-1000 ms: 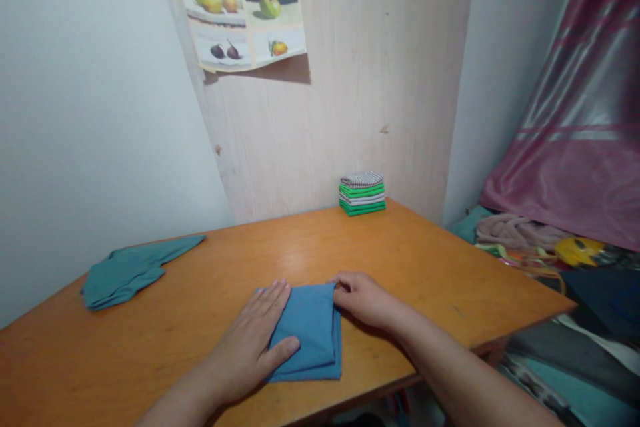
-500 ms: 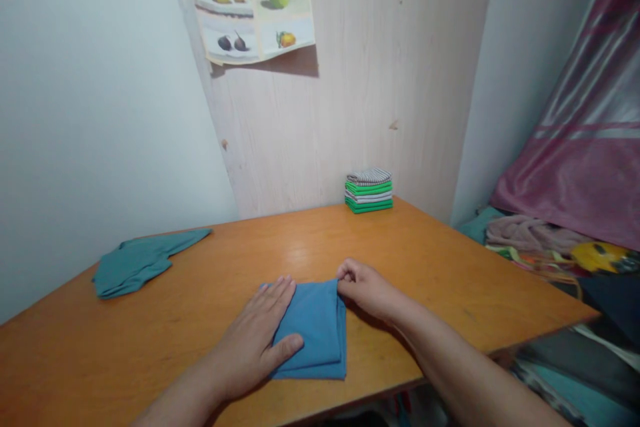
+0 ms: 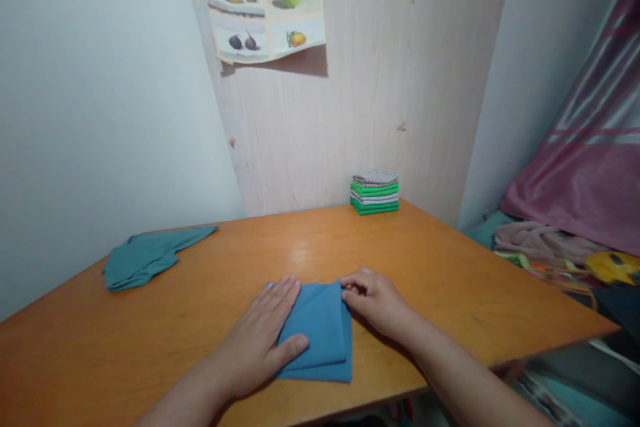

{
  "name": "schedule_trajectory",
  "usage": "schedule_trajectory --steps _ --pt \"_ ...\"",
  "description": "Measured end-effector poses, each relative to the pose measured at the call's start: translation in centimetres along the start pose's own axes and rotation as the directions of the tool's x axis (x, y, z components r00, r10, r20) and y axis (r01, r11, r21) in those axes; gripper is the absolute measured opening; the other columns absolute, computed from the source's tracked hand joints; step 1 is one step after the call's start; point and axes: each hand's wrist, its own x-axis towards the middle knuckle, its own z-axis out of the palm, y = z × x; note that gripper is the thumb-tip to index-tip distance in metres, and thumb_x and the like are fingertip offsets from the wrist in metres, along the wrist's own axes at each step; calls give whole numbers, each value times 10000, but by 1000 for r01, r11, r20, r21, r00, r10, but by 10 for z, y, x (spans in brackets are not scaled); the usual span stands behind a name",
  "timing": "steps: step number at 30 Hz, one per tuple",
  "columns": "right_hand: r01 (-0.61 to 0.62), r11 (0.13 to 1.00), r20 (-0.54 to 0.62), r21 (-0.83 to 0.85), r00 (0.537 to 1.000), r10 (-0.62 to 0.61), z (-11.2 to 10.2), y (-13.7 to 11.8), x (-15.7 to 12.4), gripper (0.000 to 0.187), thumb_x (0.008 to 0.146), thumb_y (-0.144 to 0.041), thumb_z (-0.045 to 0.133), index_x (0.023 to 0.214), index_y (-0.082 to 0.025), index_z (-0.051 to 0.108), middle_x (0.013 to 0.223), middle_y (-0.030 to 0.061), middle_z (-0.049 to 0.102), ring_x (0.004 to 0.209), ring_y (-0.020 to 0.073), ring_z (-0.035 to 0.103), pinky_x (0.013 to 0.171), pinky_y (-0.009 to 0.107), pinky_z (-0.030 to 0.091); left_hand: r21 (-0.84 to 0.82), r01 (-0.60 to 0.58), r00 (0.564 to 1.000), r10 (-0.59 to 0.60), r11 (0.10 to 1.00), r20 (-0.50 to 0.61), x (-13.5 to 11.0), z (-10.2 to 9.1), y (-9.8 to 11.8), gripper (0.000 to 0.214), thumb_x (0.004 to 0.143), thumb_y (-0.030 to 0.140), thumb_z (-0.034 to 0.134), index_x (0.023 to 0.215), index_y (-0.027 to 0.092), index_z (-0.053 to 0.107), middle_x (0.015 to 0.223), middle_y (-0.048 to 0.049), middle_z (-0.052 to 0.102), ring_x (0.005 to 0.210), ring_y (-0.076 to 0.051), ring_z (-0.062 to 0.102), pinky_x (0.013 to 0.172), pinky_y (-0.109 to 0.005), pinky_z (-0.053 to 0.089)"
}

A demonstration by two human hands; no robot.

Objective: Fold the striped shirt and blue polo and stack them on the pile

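A folded blue cloth lies on the wooden table in front of me, its layers slightly offset along the right and near edges. My left hand rests flat over the cloth's left side, fingers stretched out and thumb spread toward its near part. At the far right corner, my right hand has thumb and index finger closed on the cloth's edge, the other fingers curled. The underside of the cloth and its part beneath my left palm are hidden.
A stack of folded green, white and striped cloths stands at the table's far right. A loose teal garment lies at the left back. Fruit pictures hang on the wall. Beyond the right edge are a pink curtain and piled fabrics.
My right hand's fingers have shifted slightly and loosened a little at the cloth's corner. My left hand stays flat on it. The whole view has turned slightly left.
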Motion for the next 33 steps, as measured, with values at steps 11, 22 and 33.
schedule_trajectory --steps 11,22,33 --pt "-93 996 58 12 994 92 -4 1 -4 122 768 -180 549 738 -181 667 664 -24 591 642 122 534 589 226 374 -19 -2 1000 1 1000 -12 1 -1 1 840 933 685 427 1597 243 162 1634 -84 219 1490 -300 259 1222 -510 234" --pt "-168 985 321 49 936 144 -13 -2 -9 132 748 -199 530 627 -184 579 553 -68 417 543 83 374 489 205 268 -25 8 1000 -7 1000 12 1 -3 3 849 932 687 425 1598 238 151 1637 -87 201 1496 -301 239 1220 -516 236" --pt "-248 960 297 129 933 201 -9 -9 -7 93 702 -173 544 707 -185 636 546 -79 430 521 84 360 490 200 250 -27 1 1000 -1 1000 -1 1 -3 2 854 925 686 443 1598 246 156 1633 -90 218 1488 -310 259 1217 -520 241"
